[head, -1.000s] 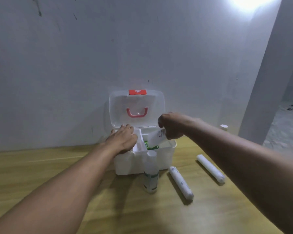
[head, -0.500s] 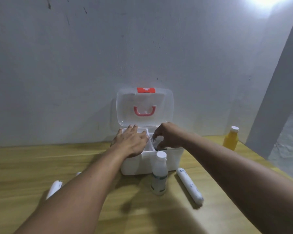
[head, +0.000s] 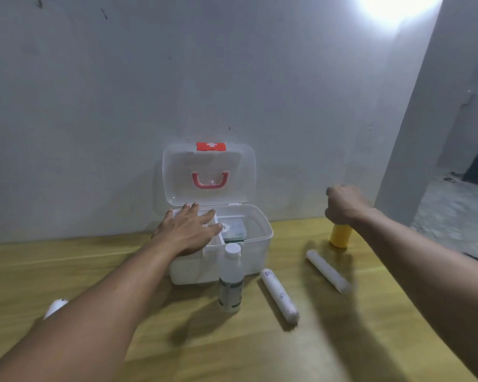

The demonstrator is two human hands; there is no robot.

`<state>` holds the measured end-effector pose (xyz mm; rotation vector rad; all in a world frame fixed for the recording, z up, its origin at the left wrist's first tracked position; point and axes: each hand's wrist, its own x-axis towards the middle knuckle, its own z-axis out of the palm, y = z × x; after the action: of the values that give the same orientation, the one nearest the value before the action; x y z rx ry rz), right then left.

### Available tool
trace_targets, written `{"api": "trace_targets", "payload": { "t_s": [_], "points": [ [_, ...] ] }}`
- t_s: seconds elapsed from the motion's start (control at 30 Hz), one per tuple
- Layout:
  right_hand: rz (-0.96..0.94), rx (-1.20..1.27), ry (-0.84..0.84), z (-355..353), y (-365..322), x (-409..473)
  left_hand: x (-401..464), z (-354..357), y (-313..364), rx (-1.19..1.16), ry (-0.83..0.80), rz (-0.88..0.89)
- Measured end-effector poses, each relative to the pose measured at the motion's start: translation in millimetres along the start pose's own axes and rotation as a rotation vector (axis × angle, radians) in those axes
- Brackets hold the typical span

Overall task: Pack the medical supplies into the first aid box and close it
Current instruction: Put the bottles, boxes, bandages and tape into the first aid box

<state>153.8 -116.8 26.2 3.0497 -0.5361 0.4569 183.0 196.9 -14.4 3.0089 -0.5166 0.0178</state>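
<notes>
The white first aid box [head: 255, 255] stands open against the wall, its clear lid [head: 209, 172] with a red handle upright. A green and white packet [head: 233, 228] lies inside the right compartment. My left hand [head: 188, 230] rests flat, fingers spread, on the box's left rim. My right hand [head: 342, 204] is closed around the top of a yellow bottle [head: 340, 237] standing on the table to the right of the box. A clear bottle with a white cap [head: 230, 279] stands in front of the box. Two white rolls [head: 279, 296] [head: 327, 271] lie to its right.
Another white roll [head: 54, 307] peeks out beside my left forearm. The wooden table [head: 232, 348] ends at the right, where a wall corner [head: 414, 139] and a lower floor area show. A grey wall rises directly behind the box.
My right hand has left the box, where it put the packet, and swung right onto the yellow bottle. My left hand has stayed on the box rim. The camera view shifted.
</notes>
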Motion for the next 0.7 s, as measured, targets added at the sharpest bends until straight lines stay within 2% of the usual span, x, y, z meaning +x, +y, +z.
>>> {"api": "trace_targets", "payload": {
  "t_s": [0.1,0.3,0.5,0.7],
  "points": [
    [0.02,0.026,-0.043,6.8,15.3,-5.7,0.9,0.8,-0.4,0.0,0.011,-0.009],
    [-0.069,0.115,0.07,2.8,15.3,-9.5,1.3,1.4,-0.6,-0.018,0.011,-0.016],
    [-0.273,0.303,0.254,-39.1,-23.4,-19.2,-0.1,1.2,-1.1,-0.032,-0.009,-0.018],
    [-0.431,0.474,0.299,-73.7,-73.1,-35.1,-2.6,-1.7,0.7,-0.054,-0.004,-0.003]
  ]
}}
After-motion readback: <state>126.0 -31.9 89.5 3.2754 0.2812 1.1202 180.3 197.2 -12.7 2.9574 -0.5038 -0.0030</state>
